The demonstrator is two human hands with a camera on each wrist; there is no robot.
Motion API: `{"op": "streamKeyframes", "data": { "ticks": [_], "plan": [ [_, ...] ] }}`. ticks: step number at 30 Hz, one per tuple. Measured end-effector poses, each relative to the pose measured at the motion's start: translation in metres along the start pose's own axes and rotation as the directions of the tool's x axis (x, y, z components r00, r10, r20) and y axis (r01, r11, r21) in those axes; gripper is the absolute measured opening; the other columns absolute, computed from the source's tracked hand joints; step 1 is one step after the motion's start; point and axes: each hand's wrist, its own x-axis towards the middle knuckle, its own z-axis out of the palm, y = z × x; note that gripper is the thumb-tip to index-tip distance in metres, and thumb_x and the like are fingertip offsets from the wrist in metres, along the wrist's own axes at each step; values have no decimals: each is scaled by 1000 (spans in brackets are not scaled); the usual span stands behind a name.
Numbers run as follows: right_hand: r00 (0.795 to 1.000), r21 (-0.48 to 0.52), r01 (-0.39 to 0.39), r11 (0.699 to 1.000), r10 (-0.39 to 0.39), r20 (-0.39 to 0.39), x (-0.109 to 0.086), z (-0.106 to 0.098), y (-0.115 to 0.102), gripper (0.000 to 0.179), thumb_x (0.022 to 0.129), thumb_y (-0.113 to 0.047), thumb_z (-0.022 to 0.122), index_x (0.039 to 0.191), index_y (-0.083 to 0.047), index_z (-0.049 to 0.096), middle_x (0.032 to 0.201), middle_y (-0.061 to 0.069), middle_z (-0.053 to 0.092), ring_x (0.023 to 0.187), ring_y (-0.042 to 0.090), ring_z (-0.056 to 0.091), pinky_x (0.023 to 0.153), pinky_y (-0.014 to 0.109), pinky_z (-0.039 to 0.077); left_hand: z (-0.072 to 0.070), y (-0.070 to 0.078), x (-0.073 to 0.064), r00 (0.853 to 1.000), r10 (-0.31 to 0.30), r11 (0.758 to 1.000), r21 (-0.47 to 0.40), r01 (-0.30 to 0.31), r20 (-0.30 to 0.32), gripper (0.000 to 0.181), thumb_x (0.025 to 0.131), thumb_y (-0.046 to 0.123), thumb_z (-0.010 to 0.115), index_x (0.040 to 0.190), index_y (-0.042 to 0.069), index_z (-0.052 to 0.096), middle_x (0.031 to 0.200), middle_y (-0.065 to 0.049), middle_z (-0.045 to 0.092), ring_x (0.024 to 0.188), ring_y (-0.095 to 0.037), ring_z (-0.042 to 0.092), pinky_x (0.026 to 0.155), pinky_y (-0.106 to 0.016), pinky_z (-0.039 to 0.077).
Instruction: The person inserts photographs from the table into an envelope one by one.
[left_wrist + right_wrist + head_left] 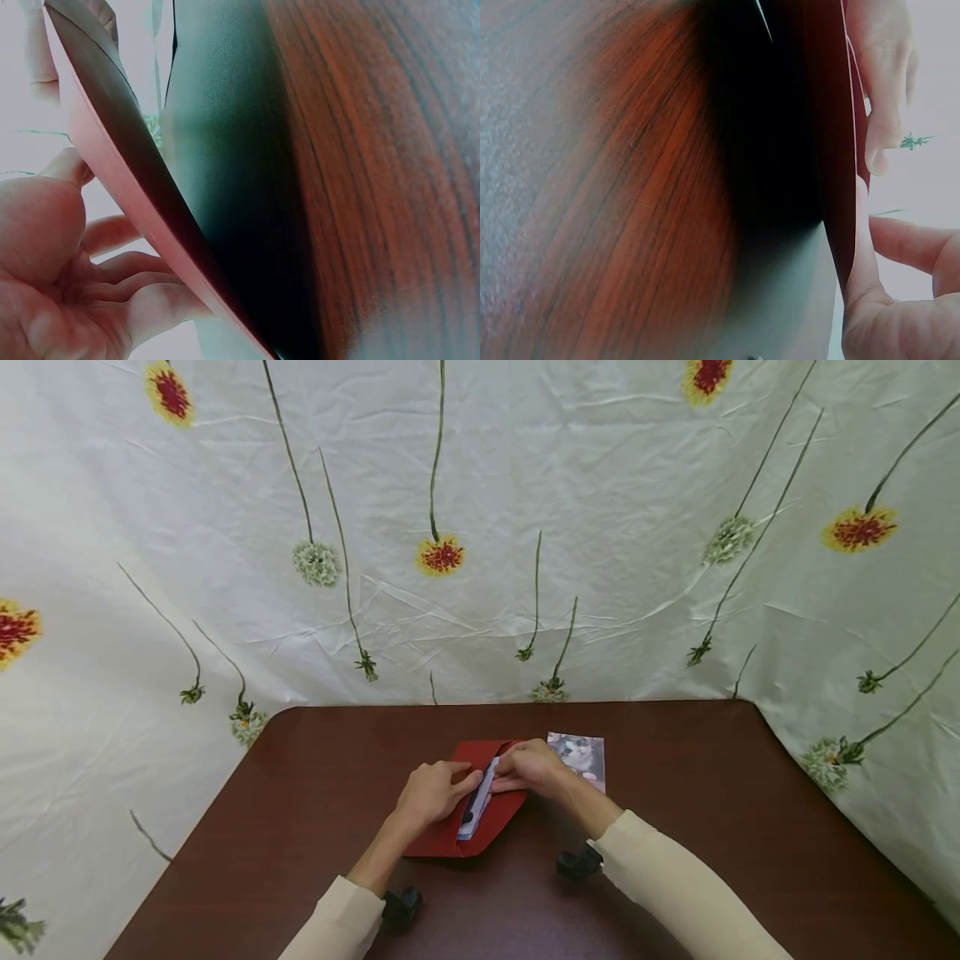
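Note:
A red envelope lies aslant near the middle of the table, its mouth parted. Inside the mouth shows a small stack of photos, partly hidden by the envelope and fingers. My left hand holds the envelope's left side, with the thumb close to the photos' edge. From the right, my right hand reaches over the flap and pinches the photos at their upper end. Both wrist views show the envelope edge-on, its edge lifted off the table. Just beyond the right wrist lies a cat photo, partly covered by the forearm.
The dark brown wooden table has rounded far corners. Behind and at both sides hangs a white flowered cloth. Black wrist devices, one on the left and one on the right, hang under the sleeves.

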Motion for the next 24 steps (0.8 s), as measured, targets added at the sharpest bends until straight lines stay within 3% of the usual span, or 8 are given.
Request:
{"op": "streamKeyframes", "data": {
  "ticks": [3,14,24],
  "plan": [
    [1000,-12,8,1000,-8,15,-1,-4,-1,20,93,8,56,110,17,60,85,16,67,68,20,72,74,36,62,0,0,-1,1000,5,1000,3,-5,-5,50,100,47,59,135,13,68,129,-18,69,103,-33,70,86,-48,56],
    [1000,-92,29,995,-28,7,-16,-28,-15,31,99,-2,56,123,17,60,94,19,69,76,22,75,79,38,61,1,0,2,1000,1,1000,1,-1,-2,50,98,46,61,134,12,68,120,-17,73,99,-28,69,84,-45,57],
    [997,-208,76,975,-79,-5,-31,-60,-31,35,101,-6,53,128,16,59,114,27,68,99,33,74,99,49,53,1,0,1,1000,-10,1000,-2,10,7,51,97,45,62,136,11,67,99,-12,74,81,-19,61,69,-36,52]
  ]
}}
